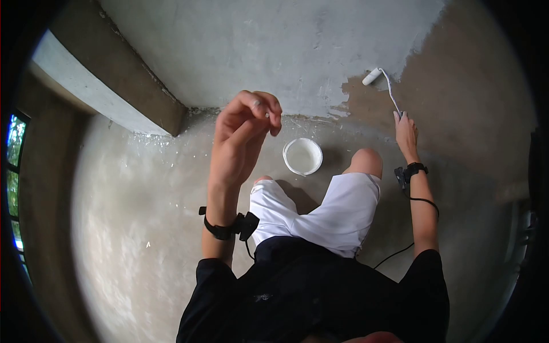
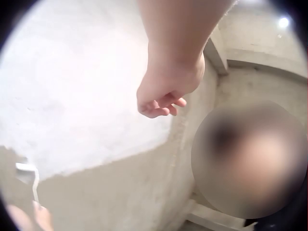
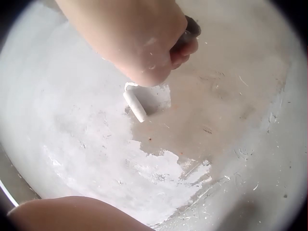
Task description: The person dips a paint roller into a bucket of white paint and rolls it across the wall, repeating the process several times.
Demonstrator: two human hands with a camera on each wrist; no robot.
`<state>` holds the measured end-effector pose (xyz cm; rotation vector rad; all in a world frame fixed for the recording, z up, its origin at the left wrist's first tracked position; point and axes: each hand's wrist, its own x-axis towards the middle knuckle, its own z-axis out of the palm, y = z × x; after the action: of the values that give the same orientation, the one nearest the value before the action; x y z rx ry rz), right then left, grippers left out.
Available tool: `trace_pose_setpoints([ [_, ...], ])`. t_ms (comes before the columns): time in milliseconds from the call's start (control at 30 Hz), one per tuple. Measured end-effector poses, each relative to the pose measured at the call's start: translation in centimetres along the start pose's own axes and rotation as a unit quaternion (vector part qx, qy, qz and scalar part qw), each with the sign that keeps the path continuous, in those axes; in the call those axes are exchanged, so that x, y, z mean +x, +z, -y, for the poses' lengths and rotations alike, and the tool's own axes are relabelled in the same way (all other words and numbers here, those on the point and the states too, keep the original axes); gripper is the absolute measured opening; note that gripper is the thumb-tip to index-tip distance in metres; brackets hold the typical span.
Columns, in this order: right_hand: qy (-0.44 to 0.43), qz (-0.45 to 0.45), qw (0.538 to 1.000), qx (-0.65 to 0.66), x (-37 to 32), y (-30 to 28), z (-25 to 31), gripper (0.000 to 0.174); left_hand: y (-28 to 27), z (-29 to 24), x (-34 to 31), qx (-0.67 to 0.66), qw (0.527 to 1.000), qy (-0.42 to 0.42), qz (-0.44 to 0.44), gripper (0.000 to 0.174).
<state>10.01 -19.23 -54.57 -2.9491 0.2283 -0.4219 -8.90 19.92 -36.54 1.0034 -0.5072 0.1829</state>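
A small paint roller with a white sleeve [image 1: 372, 76] and a bent, paint-coated frame [image 1: 390, 91] lies against the wall at the border of white paint and bare brown plaster. My right hand [image 1: 406, 136] grips its handle, and the dark handle end [image 3: 192, 27] sticks out past the fingers in the right wrist view. My left hand [image 1: 243, 134] is raised in front of the wall with its fingers loosely bent and nothing held; the left wrist view also shows this hand [image 2: 163, 94] apart from the wall. White specks dot its fingers.
A white bucket [image 1: 287, 162] of paint stands on the floor before my knees. The wall [image 1: 274, 51] carries white paint left of the roller and bare plaster [image 1: 469, 86] to the right. A pillar [image 1: 123, 63] juts out at left. Paint drops spot the concrete floor [image 1: 143, 228].
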Motion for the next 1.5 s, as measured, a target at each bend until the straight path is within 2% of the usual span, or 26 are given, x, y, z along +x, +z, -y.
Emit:
trace_pose_setpoints([
  [67, -0.021, -0.013, 1.000, -0.005, 0.1, -0.7, 1.3, 0.048, -5.6, 5.5, 0.2, 0.115, 0.976, -0.135, -0.125, 0.018],
  [100, -0.045, -0.028, 0.999, -0.009, -0.2, -0.9, 1.8, 0.048, -9.1, 9.4, -0.4, 0.172, 0.956, -0.179, -0.158, 0.018],
  [133, -0.047, -0.025, 0.999, -0.006, -0.6, -1.0, 2.1, 0.048, -12.3, 13.7, -1.4, 0.175, 0.929, -0.231, -0.232, 0.020],
  [200, -0.058, -0.027, 0.998, 0.009, -0.2, -1.9, 3.1, 0.048, -18.8, 22.1, -4.0, 0.296, 0.844, -0.328, -0.304, 0.049],
  [267, -0.057, -0.021, 0.998, 0.021, -0.5, -3.4, 4.0, 0.049, -20.2, 25.9, -6.2, 0.367, 0.778, -0.395, -0.323, 0.067],
  [300, -0.057, -0.008, 0.998, 0.028, -1.0, -4.2, 4.5, 0.049, -22.3, 29.2, -7.3, 0.358, 0.763, -0.432, -0.321, 0.076],
  [333, -0.058, -0.004, 0.998, 0.028, -1.5, -5.0, 5.0, 0.049, -20.8, 28.8, -7.3, 0.288, 0.746, -0.499, -0.334, 0.084],
  [367, -0.068, 0.024, 0.997, 0.026, -1.9, -5.8, 5.8, 0.048, -22.6, 31.3, -8.1, 0.222, 0.741, -0.542, -0.328, 0.087],
  [433, -0.077, 0.065, 0.995, 0.020, -4.0, -6.7, 7.2, 0.047, -22.5, 33.3, -8.6, 0.208, 0.731, -0.554, -0.340, 0.073],
  [467, -0.089, 0.099, 0.991, 0.032, -5.0, -7.3, 8.3, 0.046, -23.1, 33.9, -8.4, 0.206, 0.730, -0.557, -0.338, 0.073],
  [533, -0.112, 0.151, 0.981, 0.036, -7.5, -6.7, 9.4, 0.044, -23.8, 35.4, -9.1, 0.069, 0.799, -0.535, -0.265, 0.051],
  [567, -0.124, 0.163, 0.978, 0.029, -8.5, -5.6, 9.8, 0.043, -23.9, 36.1, -8.6, 0.068, 0.798, -0.539, -0.261, 0.051],
  [600, -0.121, 0.171, 0.976, 0.063, -9.6, -4.5, 10.2, 0.041, -23.5, 36.8, -8.1, 0.084, 0.800, -0.529, -0.271, 0.040],
  [633, -0.118, 0.185, 0.973, 0.078, -10.6, -3.1, 10.6, 0.039, -22.6, 36.7, -7.4, 0.102, 0.801, -0.518, -0.282, 0.030],
  [700, -0.113, 0.177, 0.974, 0.084, -12.9, -1.6, 11.1, 0.037, -21.1, 36.4, -6.1, 0.077, 0.803, -0.515, -0.291, 0.026],
  [767, -0.106, 0.203, 0.968, 0.097, -14.2, 0.0, 11.4, 0.036, -20.5, 35.8, -5.0, 0.135, 0.844, -0.463, -0.235, 0.030],
  [800, -0.096, 0.222, 0.963, 0.117, -14.6, 0.2, 11.6, 0.036, -20.1, 35.0, -4.2, 0.102, 0.866, -0.437, -0.222, 0.030],
  [833, -0.092, 0.223, 0.963, 0.122, -15.1, 0.3, 11.8, 0.036, -19.1, 33.5, -3.3, 0.107, 0.864, -0.440, -0.220, 0.030],
  [900, -0.123, 0.217, 0.959, 0.135, -16.1, 0.1, 12.3, 0.035, -16.4, 29.3, -1.4, 0.218, 0.867, -0.419, -0.159, 0.028],
  [967, -0.122, 0.232, 0.953, 0.153, -16.2, -0.1, 12.7, 0.035, -14.8, 27.1, -0.3, 0.259, 0.860, -0.408, -0.161, 0.028],
  [1033, -0.143, 0.226, 0.953, 0.145, -16.5, -0.7, 13.3, 0.033, -13.6, 24.7, 0.2, 0.372, 0.856, -0.333, -0.130, 0.027],
  [1133, -0.184, 0.171, 0.958, 0.139, -16.5, -1.1, 14.0, 0.030, -12.2, 22.1, 0.4, 0.391, 0.862, -0.302, -0.110, 0.028],
  [1200, -0.192, 0.177, 0.955, 0.141, -16.3, -2.1, 14.6, 0.029, -11.0, 20.5, 0.2, 0.423, 0.860, -0.269, -0.102, 0.028],
  [1333, -0.233, 0.176, 0.949, 0.119, -16.2, -2.3, 15.4, 0.023, -8.5, 17.6, -0.1, 0.456, 0.848, -0.252, -0.101, 0.029],
  [1400, -0.226, 0.192, 0.948, 0.114, -16.2, -2.7, 16.0, 0.021, -7.3, 16.3, -0.3, 0.340, 0.879, -0.323, -0.089, 0.026],
  [1500, -0.218, 0.214, 0.948, 0.088, -16.3, -2.0, 16.3, 0.018, -6.0, 15.1, -0.9, 0.273, 0.892, -0.354, -0.071, 0.025],
])
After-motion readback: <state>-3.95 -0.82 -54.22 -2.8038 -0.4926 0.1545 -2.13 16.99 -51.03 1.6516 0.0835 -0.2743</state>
